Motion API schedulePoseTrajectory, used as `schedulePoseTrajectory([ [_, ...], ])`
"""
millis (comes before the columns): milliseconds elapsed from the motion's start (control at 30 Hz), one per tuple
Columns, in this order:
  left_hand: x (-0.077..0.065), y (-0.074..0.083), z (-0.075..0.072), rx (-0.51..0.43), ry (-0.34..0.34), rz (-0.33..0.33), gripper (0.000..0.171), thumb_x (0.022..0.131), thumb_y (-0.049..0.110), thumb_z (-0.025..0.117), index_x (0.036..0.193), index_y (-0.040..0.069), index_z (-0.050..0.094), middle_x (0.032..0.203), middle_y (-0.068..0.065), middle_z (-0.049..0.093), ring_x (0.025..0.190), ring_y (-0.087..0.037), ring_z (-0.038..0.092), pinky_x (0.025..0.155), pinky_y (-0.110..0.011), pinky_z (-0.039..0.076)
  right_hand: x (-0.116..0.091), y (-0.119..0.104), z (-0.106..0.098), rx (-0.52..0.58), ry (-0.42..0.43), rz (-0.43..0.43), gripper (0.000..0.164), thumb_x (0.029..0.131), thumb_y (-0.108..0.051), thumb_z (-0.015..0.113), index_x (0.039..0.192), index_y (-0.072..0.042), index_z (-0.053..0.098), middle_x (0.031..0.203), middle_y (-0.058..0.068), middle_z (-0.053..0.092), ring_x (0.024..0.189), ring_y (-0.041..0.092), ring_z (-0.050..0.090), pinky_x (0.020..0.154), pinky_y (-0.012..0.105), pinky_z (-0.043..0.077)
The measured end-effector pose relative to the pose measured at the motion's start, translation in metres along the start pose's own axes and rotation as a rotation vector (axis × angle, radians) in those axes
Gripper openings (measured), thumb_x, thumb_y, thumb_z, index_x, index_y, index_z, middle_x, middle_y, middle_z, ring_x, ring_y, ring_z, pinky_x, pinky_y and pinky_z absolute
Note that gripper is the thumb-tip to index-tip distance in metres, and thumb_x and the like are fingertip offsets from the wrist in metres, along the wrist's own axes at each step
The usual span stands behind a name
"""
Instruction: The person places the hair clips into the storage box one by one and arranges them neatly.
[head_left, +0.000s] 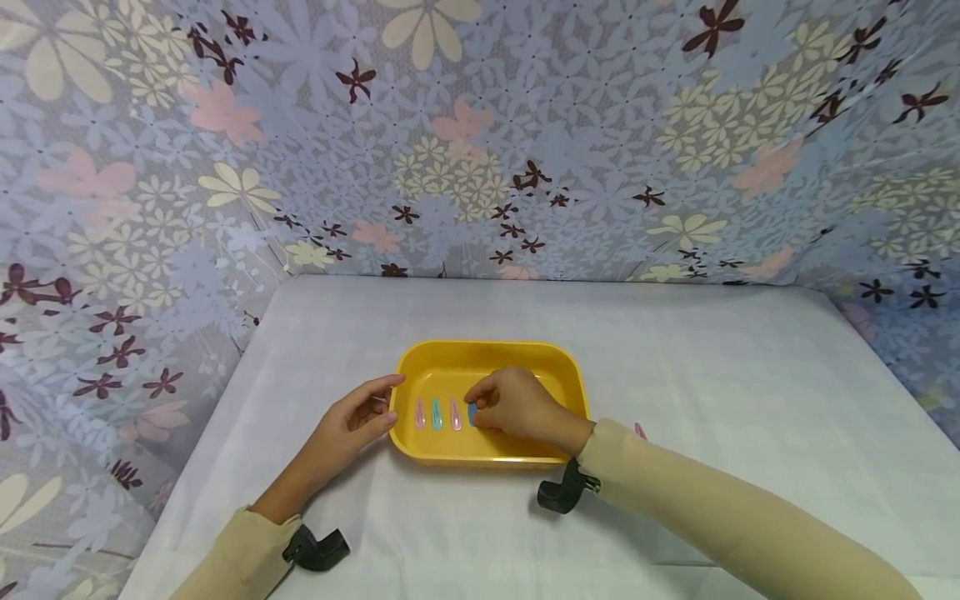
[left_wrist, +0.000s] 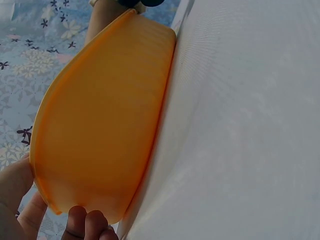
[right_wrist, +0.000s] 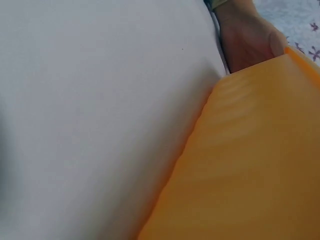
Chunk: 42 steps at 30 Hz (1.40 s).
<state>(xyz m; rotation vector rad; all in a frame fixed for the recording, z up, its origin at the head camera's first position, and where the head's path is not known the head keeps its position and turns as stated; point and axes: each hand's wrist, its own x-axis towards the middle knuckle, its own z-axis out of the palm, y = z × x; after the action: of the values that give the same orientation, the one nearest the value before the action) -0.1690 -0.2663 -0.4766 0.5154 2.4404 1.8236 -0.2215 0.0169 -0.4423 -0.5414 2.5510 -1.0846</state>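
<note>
A yellow tray (head_left: 487,457) rests on the white-covered table. My left hand (head_left: 339,435) holds its left end; in the left wrist view, the thumb and fingers (left_wrist: 95,223) meet the rim and outer wall. Inside the tray, my right hand (head_left: 521,406) pinches a blue snap hair clip (head_left: 472,414), partly covered by the fingers. Left of that clip lie a pink clip (head_left: 455,415), a teal clip (head_left: 437,414) and another pink clip (head_left: 420,413), upright in a row. The tray wall hides the right fingertips from the right wrist view.
One more pink clip (head_left: 640,430) lies on the white cloth (head_left: 720,358) right of the tray, partly behind the right sleeve (head_left: 697,500). Flower-patterned fabric (head_left: 480,167) hangs behind the table and at its sides. Each wrist carries a black camera (head_left: 561,492).
</note>
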Motion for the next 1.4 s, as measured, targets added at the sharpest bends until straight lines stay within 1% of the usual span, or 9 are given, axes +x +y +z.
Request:
schedulePoseTrajectory([
  [233, 0.003, 0.0, 0.003, -0.013, -0.021, 0.013, 0.049, 0.099, 0.01, 0.068, 0.146, 0.013, 0.055, 0.12, -0.014, 0.056, 0.104, -0.023, 0.056, 0.088, -0.02, 0.05, -0.005, 0.002, -0.007, 0.048, 0.073, 0.027, 0.017, 0.084, -0.011, 0.084, 0.1, -0.013, 0.081, 0.082, -0.009, 0.069, 0.075, 0.013, 0.06, 0.066, 0.027, 0.05],
  [400, 0.002, -0.002, 0.004, -0.005, -0.019, 0.017, 0.048, 0.099, 0.011, 0.068, 0.146, 0.014, 0.056, 0.118, -0.013, 0.056, 0.102, -0.022, 0.056, 0.087, -0.021, 0.051, -0.011, 0.002, -0.019, 0.161, 0.134, 0.041, 0.015, 0.088, -0.011, 0.079, 0.102, -0.01, 0.081, 0.084, -0.003, 0.069, 0.074, 0.014, 0.066, 0.067, 0.028, 0.054],
  [600, 0.001, -0.003, 0.004, 0.007, -0.023, 0.019, 0.048, 0.099, 0.011, 0.068, 0.146, 0.015, 0.056, 0.117, -0.013, 0.056, 0.102, -0.021, 0.056, 0.086, -0.021, 0.051, -0.034, -0.003, -0.058, 0.365, 0.167, 0.021, 0.023, 0.093, -0.013, 0.076, 0.115, -0.005, 0.077, 0.101, 0.008, 0.072, 0.087, 0.026, 0.073, 0.079, 0.039, 0.061],
  [767, 0.003, -0.002, 0.003, 0.007, -0.023, 0.028, 0.048, 0.099, 0.011, 0.068, 0.146, 0.014, 0.056, 0.118, -0.013, 0.056, 0.102, -0.021, 0.056, 0.086, -0.021, 0.051, -0.063, 0.003, -0.098, 0.403, 0.245, 0.021, 0.026, 0.095, -0.019, 0.075, 0.119, -0.008, 0.074, 0.119, 0.011, 0.07, 0.097, 0.028, 0.072, 0.084, 0.037, 0.06],
  [900, 0.003, -0.001, 0.002, 0.012, -0.019, 0.032, 0.048, 0.099, 0.01, 0.068, 0.146, 0.013, 0.056, 0.118, -0.012, 0.057, 0.102, -0.021, 0.057, 0.087, -0.02, 0.051, -0.089, 0.021, -0.117, 0.359, 0.324, 0.063, 0.029, 0.098, -0.026, 0.072, 0.12, -0.007, 0.073, 0.121, 0.013, 0.069, 0.095, 0.022, 0.073, 0.082, 0.03, 0.059],
  [1033, 0.001, -0.001, 0.001, 0.015, -0.011, 0.031, 0.048, 0.099, 0.009, 0.068, 0.146, 0.012, 0.056, 0.118, -0.011, 0.057, 0.102, -0.021, 0.056, 0.088, -0.02, 0.051, -0.113, 0.048, -0.122, 0.347, 0.359, 0.13, 0.034, 0.1, -0.029, 0.069, 0.122, -0.004, 0.071, 0.12, 0.014, 0.067, 0.096, 0.021, 0.073, 0.084, 0.03, 0.059],
  [1133, 0.0, -0.002, 0.001, 0.016, -0.006, 0.03, 0.048, 0.099, 0.01, 0.068, 0.145, 0.012, 0.056, 0.119, -0.011, 0.057, 0.103, -0.021, 0.056, 0.089, -0.019, 0.05, -0.126, 0.069, -0.12, 0.359, 0.371, 0.182, 0.038, 0.1, -0.029, 0.069, 0.125, 0.0, 0.069, 0.123, 0.018, 0.066, 0.097, 0.02, 0.073, 0.086, 0.032, 0.058],
  [1267, -0.001, -0.001, 0.001, 0.011, -0.002, 0.033, 0.048, 0.099, 0.009, 0.068, 0.146, 0.011, 0.055, 0.122, -0.011, 0.057, 0.104, -0.02, 0.056, 0.089, -0.019, 0.05, -0.139, 0.095, -0.112, 0.332, 0.363, 0.232, 0.041, 0.1, -0.027, 0.069, 0.128, 0.003, 0.067, 0.125, 0.022, 0.066, 0.094, 0.016, 0.073, 0.083, 0.028, 0.058],
  [1400, 0.0, -0.001, 0.001, 0.001, -0.003, 0.033, 0.048, 0.099, 0.008, 0.067, 0.146, 0.009, 0.055, 0.124, -0.012, 0.057, 0.105, -0.02, 0.057, 0.089, -0.019, 0.051, -0.148, 0.113, -0.101, 0.248, 0.33, 0.252, 0.035, 0.098, -0.023, 0.072, 0.125, -0.001, 0.071, 0.115, 0.015, 0.072, 0.088, 0.014, 0.072, 0.076, 0.026, 0.059],
])
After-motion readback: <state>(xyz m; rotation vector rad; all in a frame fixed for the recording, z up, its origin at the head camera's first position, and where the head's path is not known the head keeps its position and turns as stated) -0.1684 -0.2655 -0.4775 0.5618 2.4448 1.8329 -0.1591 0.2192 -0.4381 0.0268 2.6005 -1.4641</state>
